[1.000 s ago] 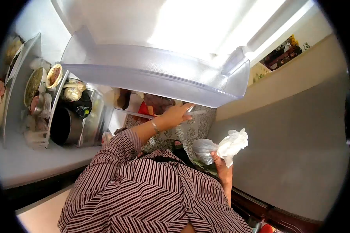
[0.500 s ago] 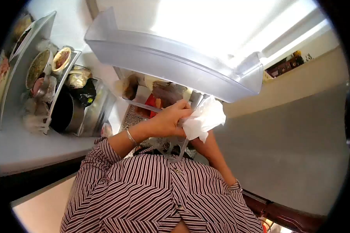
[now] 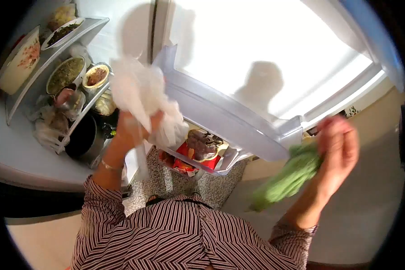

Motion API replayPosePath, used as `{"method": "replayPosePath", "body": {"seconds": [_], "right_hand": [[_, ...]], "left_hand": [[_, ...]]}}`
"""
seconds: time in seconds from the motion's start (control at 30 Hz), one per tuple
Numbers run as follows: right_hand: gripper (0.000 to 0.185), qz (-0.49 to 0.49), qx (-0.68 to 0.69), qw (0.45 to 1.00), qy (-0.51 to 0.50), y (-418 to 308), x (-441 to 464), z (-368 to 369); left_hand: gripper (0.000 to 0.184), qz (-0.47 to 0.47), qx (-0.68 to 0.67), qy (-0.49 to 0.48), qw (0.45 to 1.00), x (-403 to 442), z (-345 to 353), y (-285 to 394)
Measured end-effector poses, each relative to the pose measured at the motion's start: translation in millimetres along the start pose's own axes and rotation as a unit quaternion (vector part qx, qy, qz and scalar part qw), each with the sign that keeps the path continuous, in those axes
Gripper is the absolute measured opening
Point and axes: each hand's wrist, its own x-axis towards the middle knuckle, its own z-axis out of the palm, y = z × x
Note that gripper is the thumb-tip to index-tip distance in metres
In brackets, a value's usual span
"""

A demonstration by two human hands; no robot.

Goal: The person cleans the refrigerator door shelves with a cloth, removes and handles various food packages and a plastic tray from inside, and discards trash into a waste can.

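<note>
My left hand [image 3: 132,128] is closed around a crumpled white plastic bag [image 3: 141,87], thin and partly see-through. It is held up in front of the open fridge, near the left end of an upper door bin [image 3: 220,108]. A blurred clear strip hangs below this hand, and I cannot make out what it is. On the right, my right hand [image 3: 339,150] grips a green cloth [image 3: 290,175] that dangles down to the left, a bit smeared by motion. The cloth's upper end lies close to the bin's right end.
Fridge shelves on the left hold a bowl of green food [image 3: 66,75], a small cup [image 3: 96,76], a dark pot [image 3: 82,137] and bagged food. A lower door bin holds dark and red packets [image 3: 202,146]. Speckled floor [image 3: 166,189] shows below.
My hands, together at the middle before, have moved apart. The left rose leftward with the white bag; the right swung out to the right, and the green cloth came into view.
</note>
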Motion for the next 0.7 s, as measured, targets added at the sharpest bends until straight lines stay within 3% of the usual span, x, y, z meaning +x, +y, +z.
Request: {"method": "replayPosePath", "body": {"seconds": [0.03,0.13,0.17,0.23,0.3,0.37,0.4,0.43,0.47,0.57,0.6,0.63,0.67,0.7], "right_hand": [[0.010,-0.064,-0.012,0.997,0.039,-4,23,6],[0.015,-0.196,-0.036,0.977,0.077,-10,61,26],[0.017,-0.241,-0.067,0.967,0.054,-9,71,34],[0.019,-0.216,-0.111,0.970,0.010,-9,74,39],[0.020,-0.201,-0.134,0.970,-0.017,-14,68,44],[0.030,-0.141,-0.201,0.958,-0.151,-25,58,48],[0.046,-0.110,-0.217,0.937,-0.251,-20,57,46],[0.057,-0.205,-0.337,0.873,-0.286,-11,56,54],[0.064,-0.218,-0.433,0.806,-0.339,-6,49,59],[0.065,-0.203,-0.415,0.746,-0.480,6,42,63],[0.063,-0.111,-0.396,0.728,-0.548,6,38,63],[0.062,-0.016,-0.372,0.701,-0.608,7,35,64],[0.062,-0.015,-0.369,0.703,-0.608,15,31,63],[0.060,-0.011,-0.361,0.699,-0.617,16,29,67]], "left_hand": [[0.033,-0.005,-0.025,0.055,0.998,13,-3,2],[0.030,-0.104,-0.210,-0.018,0.972,34,-21,39],[0.031,-0.101,-0.198,-0.020,0.975,35,-26,37],[0.032,-0.096,-0.182,-0.025,0.978,36,-29,47],[0.035,-0.167,-0.277,0.018,0.946,32,-38,68],[0.043,-0.178,-0.198,-0.010,0.964,30,-58,58],[0.053,-0.198,-0.121,-0.039,0.972,28,-65,55],[0.040,-0.119,-0.065,0.015,0.991,30,-66,51],[0.040,-0.123,-0.065,0.018,0.990,31,-74,48],[0.050,-0.196,0.070,-0.056,0.977,29,-96,29],[0.050,-0.199,0.070,-0.056,0.976,29,-94,28],[0.050,-0.176,-0.023,-0.018,0.984,30,-90,30],[0.049,-0.150,-0.112,0.017,0.982,29,-86,31],[0.050,-0.112,-0.053,-0.050,0.991,34,-98,37]]}}
